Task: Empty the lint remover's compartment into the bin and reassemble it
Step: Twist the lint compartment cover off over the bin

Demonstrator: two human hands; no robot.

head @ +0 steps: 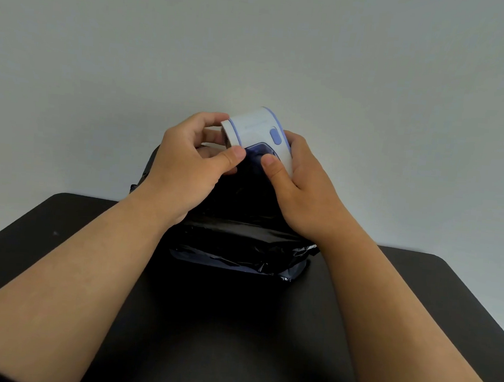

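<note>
Lint remover [257,131] in both hands, above bin [240,247]

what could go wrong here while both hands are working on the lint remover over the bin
1. Both thumbs press at the translucent blue compartment; if it pops free suddenly, it may drop into the black bin bag.
2. The left hand and right hand hold the lint remover tilted above the bin's far part, so lint might spill past the rim.
3. The dark bag interior would hide a fallen part.
</note>
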